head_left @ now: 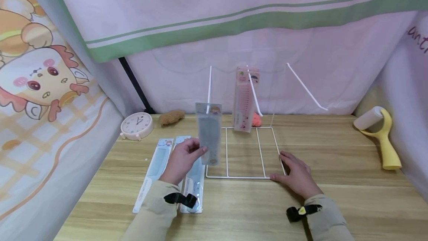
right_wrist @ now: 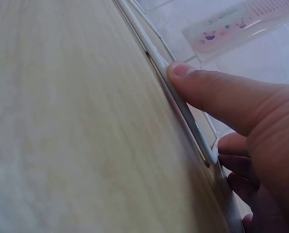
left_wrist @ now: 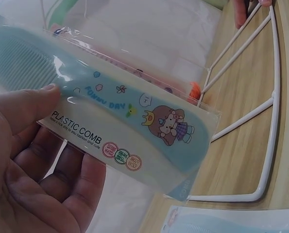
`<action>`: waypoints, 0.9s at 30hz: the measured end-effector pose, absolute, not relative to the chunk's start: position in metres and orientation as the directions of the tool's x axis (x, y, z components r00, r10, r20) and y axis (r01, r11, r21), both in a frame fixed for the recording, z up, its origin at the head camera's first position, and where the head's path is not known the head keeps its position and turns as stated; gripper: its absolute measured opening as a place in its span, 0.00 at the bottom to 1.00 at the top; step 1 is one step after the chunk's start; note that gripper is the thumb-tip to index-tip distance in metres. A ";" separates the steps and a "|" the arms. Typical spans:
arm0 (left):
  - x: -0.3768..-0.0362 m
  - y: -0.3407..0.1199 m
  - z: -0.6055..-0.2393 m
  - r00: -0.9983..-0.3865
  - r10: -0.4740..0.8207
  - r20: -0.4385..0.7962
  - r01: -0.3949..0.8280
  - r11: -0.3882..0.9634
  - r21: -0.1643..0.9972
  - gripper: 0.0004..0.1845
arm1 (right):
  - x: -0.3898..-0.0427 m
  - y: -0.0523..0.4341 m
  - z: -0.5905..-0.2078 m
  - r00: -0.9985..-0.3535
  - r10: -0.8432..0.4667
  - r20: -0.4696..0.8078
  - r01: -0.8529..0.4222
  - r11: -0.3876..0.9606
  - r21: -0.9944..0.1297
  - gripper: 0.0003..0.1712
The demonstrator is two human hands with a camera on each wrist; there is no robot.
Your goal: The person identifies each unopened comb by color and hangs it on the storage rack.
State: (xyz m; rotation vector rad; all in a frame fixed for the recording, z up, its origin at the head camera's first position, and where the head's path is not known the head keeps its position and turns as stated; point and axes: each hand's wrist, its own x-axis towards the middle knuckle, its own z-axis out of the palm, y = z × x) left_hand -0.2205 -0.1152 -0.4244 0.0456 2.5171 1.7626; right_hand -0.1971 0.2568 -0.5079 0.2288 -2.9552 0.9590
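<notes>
My left hand [head_left: 184, 159] pinches a blue plastic comb in a clear packet [head_left: 209, 133], thumb on its front in the left wrist view. The packet hangs upright, its top overlapping the tip of the left white hook [head_left: 210, 84] in the head view. A pink packaged comb [head_left: 245, 99] hangs on the middle hook [head_left: 255, 94]. My right hand [head_left: 297, 174] holds the near right corner of the white wire rack's base [head_left: 245, 177], its thumb on the front wire and fingers by the side wire. Two blue packaged combs [head_left: 155, 174] [head_left: 194, 185] lie by my left forearm.
The right hook [head_left: 307, 86] sticks out bare. A pale pink clock [head_left: 137, 125] and a brown lump [head_left: 172, 117] stand at the back left. Behind the rack is a coral-coloured object [head_left: 256, 119]. A yellow-handled roller [head_left: 384, 140] lies at the right. Cloth hangs behind the table.
</notes>
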 end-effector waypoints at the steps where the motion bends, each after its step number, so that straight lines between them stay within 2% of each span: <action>1: -0.222 -0.115 -0.425 -0.997 0.068 -0.036 -0.011 0.339 0.941 0.08 | -0.197 0.257 -0.508 -0.989 -0.131 0.072 -0.148 0.799 -0.582 0.52; 27: -0.270 -0.108 -0.422 -0.993 0.114 -0.039 -0.010 0.243 0.970 0.10 | -0.197 0.257 -0.507 -0.990 -0.133 0.044 -0.134 0.807 -0.575 0.54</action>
